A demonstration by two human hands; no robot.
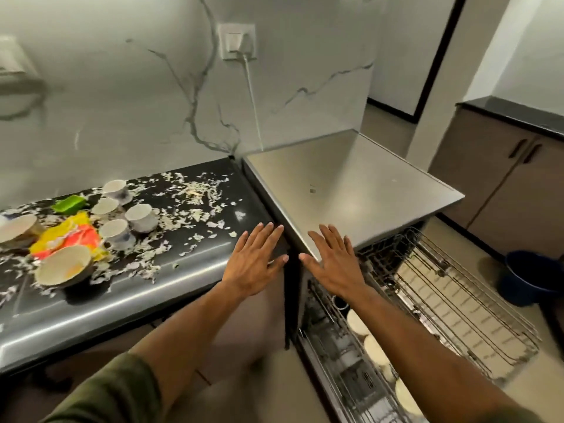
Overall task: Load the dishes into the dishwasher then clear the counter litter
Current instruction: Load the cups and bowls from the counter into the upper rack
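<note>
My left hand (254, 261) lies flat with straight fingers over the right end of the black counter (189, 264). My right hand (332, 264) is spread flat at the front left corner of the steel dishwasher top (351, 178). Neither holds anything. On the counter's left stand several white cups (140, 216), a cream bowl (62, 265) and a second bowl (16, 228). White paper scraps (195, 193) and a yellow-orange wrapper (65, 236) litter the counter. The dishwasher's upper rack (464, 303) is pulled out and bare. White plates (374, 349) stand in the lower rack (335, 355).
A green item (68, 204) lies behind the cups. A white cable (251, 96) hangs from a wall socket (236, 41). A dark blue bucket (531, 279) sits on the floor right of the racks. Brown cabinets (503, 175) stand at the far right.
</note>
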